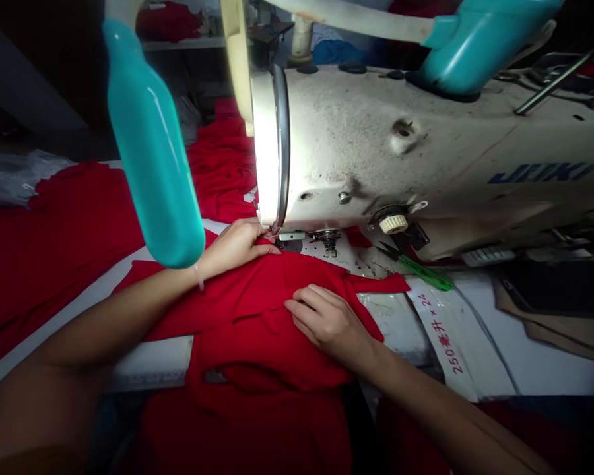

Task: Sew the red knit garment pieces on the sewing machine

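Red knit fabric (257, 284), seemingly a garment piece, lies bunched across the sewing machine bed and hangs over the front edge. Beside the needle area, my left hand (245, 241) has its fingertips closed on the fabric's upper edge, the thumb pointing toward the presser foot (277, 236). Part of those fingers is hidden behind the machine head. My right hand (327, 323) is on the fabric further right and nearer to me, its fingers curled together with a fold of cloth at their tips. Above both hands stands the white sewing machine (346, 152).
Green-handled thread snips (426, 274) lie right of the fabric, near a white strip with red writing (440, 336). A turquoise padded piece (153, 152) hangs above my left forearm. More red cloth (54, 251) covers the left side. A dark flat object (564, 287) lies at right.
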A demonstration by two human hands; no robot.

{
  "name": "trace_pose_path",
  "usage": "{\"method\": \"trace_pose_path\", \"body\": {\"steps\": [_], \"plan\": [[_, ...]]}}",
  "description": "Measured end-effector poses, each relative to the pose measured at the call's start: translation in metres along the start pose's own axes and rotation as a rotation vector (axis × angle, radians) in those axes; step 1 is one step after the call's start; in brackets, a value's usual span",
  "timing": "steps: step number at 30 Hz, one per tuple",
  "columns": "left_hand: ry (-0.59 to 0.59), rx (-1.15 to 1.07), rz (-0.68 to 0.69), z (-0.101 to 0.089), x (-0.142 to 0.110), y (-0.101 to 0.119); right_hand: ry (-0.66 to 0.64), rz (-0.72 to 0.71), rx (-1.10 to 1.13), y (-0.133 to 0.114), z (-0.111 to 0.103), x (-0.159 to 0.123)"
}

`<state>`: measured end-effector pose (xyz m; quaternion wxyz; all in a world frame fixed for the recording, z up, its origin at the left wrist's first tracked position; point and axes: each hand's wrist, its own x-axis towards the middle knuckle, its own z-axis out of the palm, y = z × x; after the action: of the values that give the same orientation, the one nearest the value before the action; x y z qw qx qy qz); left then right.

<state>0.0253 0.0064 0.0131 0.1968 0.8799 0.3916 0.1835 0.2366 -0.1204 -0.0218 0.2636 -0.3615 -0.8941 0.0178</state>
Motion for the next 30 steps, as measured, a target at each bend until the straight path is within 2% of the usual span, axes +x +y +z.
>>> {"method": "trace_pose_path", "body": {"steps": [1, 3, 5, 7, 10, 15, 19, 22, 24, 26, 30], "plan": [[0.045, 0.052, -0.003, 0.000, -0.009, 0.007, -0.005, -0.001, -0.012, 0.000, 0.000, -0.001], [0.076, 0.067, 0.083, 0.002, -0.032, 0.022, -0.019, 0.007, -0.008, 0.000, -0.001, -0.002], [-0.010, -0.001, 0.241, 0.007, -0.057, 0.035, -0.038, 0.023, 0.052, 0.002, -0.002, -0.005], [-0.094, -0.013, 0.341, 0.016, -0.079, 0.040, -0.055, 0.042, 0.158, 0.005, -0.004, -0.007], [-0.111, 0.061, 0.368, 0.026, -0.094, 0.038, -0.063, 0.074, 0.312, 0.012, -0.008, -0.008], [-0.183, 0.130, 0.352, 0.024, -0.092, 0.032, -0.111, 0.090, 0.358, 0.019, -0.012, -0.009], [-0.213, 0.164, 0.325, 0.021, -0.089, 0.031, -0.182, 0.151, 0.214, 0.018, -0.013, -0.008], [-0.231, 0.177, 0.280, 0.020, -0.085, 0.027, -0.360, 0.240, 0.049, 0.022, -0.015, 0.000], [-0.244, 0.176, 0.239, 0.018, -0.078, 0.020, -0.507, 0.267, 0.005, 0.031, -0.014, 0.010], [-0.259, 0.174, 0.208, 0.015, -0.068, 0.011, -0.586, 0.288, -0.008, 0.044, -0.011, 0.023], [-0.266, 0.188, 0.173, 0.006, -0.042, -0.006, -0.525, 0.247, -0.064, 0.072, 0.003, 0.054]]}}
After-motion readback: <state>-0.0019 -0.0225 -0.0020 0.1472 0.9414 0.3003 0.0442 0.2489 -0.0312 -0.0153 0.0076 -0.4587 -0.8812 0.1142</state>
